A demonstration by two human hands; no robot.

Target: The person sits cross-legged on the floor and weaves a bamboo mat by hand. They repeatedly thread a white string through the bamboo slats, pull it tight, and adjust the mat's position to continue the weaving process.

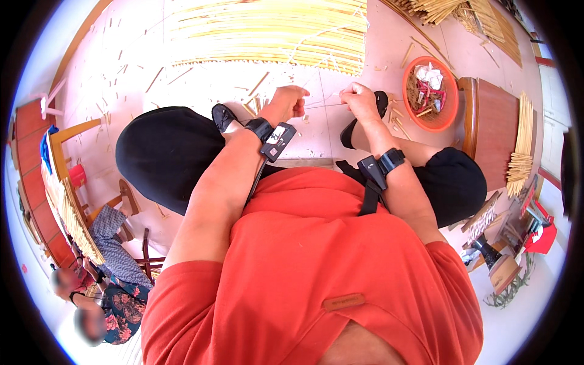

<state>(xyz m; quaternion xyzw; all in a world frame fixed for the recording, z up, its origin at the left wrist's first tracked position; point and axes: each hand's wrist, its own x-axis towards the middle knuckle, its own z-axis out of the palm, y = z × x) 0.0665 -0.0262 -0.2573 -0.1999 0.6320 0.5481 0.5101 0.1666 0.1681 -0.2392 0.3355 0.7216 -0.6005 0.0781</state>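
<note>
Showing both hands curled closed just below the woven reed mat on the floor, left hand and right hand seemingly pinching something too thin to discern, probably light, stiff and brittle, best held mid-length; orange basket right of mat, no labels legible.

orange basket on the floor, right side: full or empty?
Partly full. The orange basket stands upright on the floor, holding straw-coloured scraps, red bits and crumpled white material; its inner wall still shows above them.
</note>
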